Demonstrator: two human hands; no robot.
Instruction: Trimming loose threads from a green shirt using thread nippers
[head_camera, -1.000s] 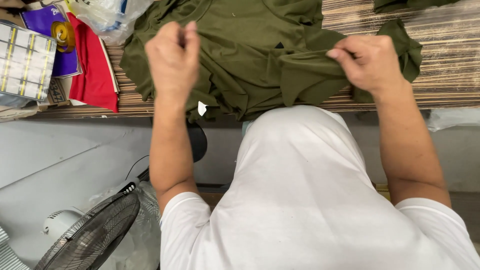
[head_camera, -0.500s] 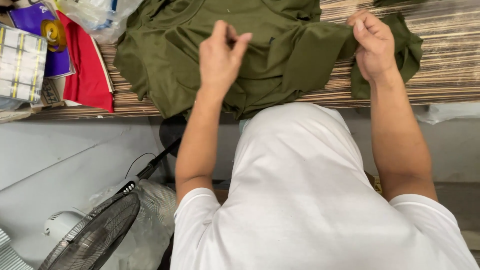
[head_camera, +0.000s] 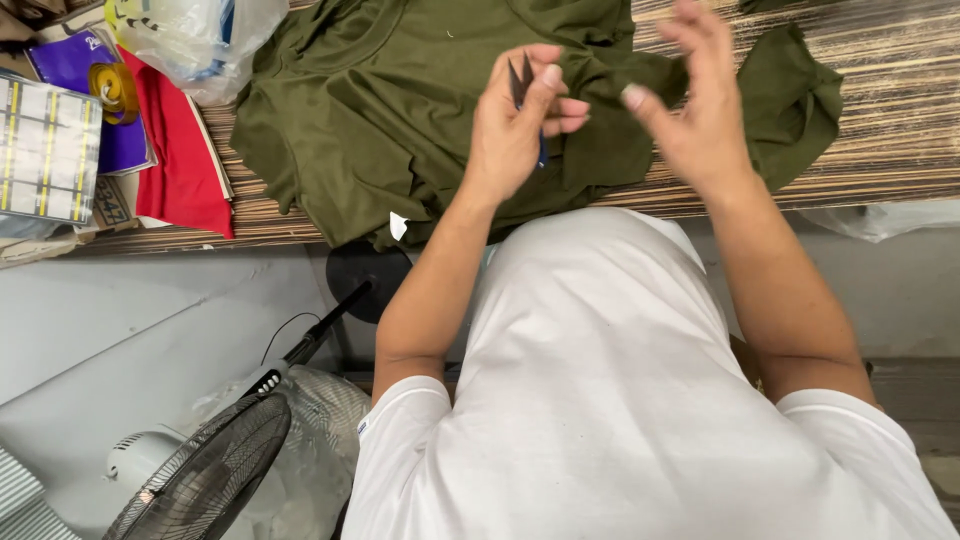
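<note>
The head camera looks down over a white-shirted torso onto an olive green garment (head_camera: 400, 110) spread in loose folds on a striped wooden table (head_camera: 900, 130); everything else is placed from that garment.

The left hand (head_camera: 515, 130) is raised above the garment's middle, fingers curled and pinched around a small pair of thread snips (head_camera: 522, 85) with dark pointed blades that stick up past the thumb; a bit of blue, probably its handle, shows below the fingers. The right hand (head_camera: 700, 100) hovers just to the right of it, above the garment's right part, fingers spread and loose, gripping nothing. It is blurred, so whether any fingertip brushes the cloth cannot be told.

Left of the garment lie a red cloth (head_camera: 180, 160), a clear plastic bag (head_camera: 190, 40) and a purple packet (head_camera: 70, 90). Below the garment's near edge, under the table, a black floor fan (head_camera: 200, 480) stands on the floor.
</note>
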